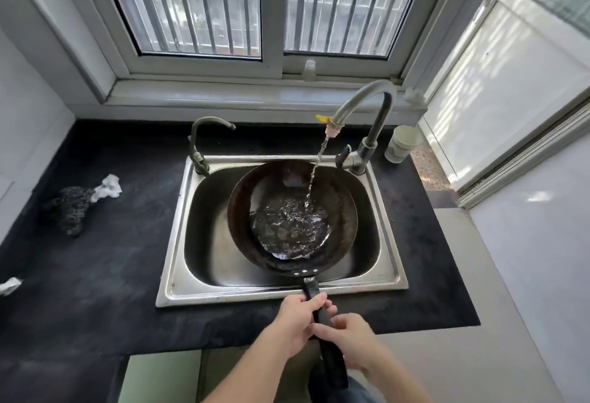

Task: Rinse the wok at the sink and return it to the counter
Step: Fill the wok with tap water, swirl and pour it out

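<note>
A dark round wok (338,201) sits inside the steel sink (178,243), its long black handle (330,351) reaching toward me over the sink's front rim. Water runs in a thin stream from the tall curved tap (367,99) into the wok, and a rippling pool lies in its bottom. My left hand (295,319) grips the handle just past the sink's front edge. My right hand (349,338) holds the same handle a little nearer to me, fingers curled over it.
The black counter (95,275) surrounds the sink. A dark scrubber (70,208) and a crumpled white tissue (108,187) lie at left. A second small tap (204,134) stands at the sink's back left, a white cup (402,144) at back right. A window runs behind.
</note>
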A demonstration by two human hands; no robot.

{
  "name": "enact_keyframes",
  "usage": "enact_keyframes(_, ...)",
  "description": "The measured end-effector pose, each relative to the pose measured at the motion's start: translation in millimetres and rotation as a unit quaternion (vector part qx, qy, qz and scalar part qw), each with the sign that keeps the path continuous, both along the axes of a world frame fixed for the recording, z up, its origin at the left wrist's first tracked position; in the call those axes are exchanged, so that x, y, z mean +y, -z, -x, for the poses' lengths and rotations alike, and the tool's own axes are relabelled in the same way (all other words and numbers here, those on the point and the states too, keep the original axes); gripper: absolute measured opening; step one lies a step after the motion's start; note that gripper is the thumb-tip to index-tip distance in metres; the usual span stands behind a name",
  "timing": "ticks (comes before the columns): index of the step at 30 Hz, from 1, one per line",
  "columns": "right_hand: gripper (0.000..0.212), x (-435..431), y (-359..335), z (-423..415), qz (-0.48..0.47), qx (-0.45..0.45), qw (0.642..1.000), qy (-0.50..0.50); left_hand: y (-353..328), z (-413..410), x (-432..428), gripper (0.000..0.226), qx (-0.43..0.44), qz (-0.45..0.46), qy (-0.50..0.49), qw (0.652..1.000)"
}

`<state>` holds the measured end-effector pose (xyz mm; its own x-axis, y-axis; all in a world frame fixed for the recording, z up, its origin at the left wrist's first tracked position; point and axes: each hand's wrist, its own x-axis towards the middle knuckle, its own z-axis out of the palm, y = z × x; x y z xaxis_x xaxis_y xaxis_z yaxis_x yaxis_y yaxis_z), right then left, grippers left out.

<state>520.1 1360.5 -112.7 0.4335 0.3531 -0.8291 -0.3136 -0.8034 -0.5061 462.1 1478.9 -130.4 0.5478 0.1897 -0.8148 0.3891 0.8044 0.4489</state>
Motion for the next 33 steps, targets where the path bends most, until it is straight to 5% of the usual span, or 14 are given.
enact_keyframes(4,0.034,19.3,-3.9,5.6,-0.058,0.107,0.988,0.096,1.0,-0.1,-0.2,0.016,0.013,-0.012,0.027,0.999)
enact_keyframes(10,0.014,22.7,9.2,24.7,-0.043,-0.057,0.996,0.060,1.0,0.9,-0.5,0.019,0.015,-0.029,0.026,0.999)
enact_keyframes(17,0.034,14.8,23.0,27.6,-0.053,-0.143,0.988,0.022,1.7,5.1,0.0,0.023,-0.001,-0.014,0.018,1.000)
enact_keyframes(33,0.030,2.1,3.9,31.9,-0.048,-0.222,0.971,-0.074,-8.9,17.2,-14.1,0.020,-0.036,0.002,-0.096,0.995)
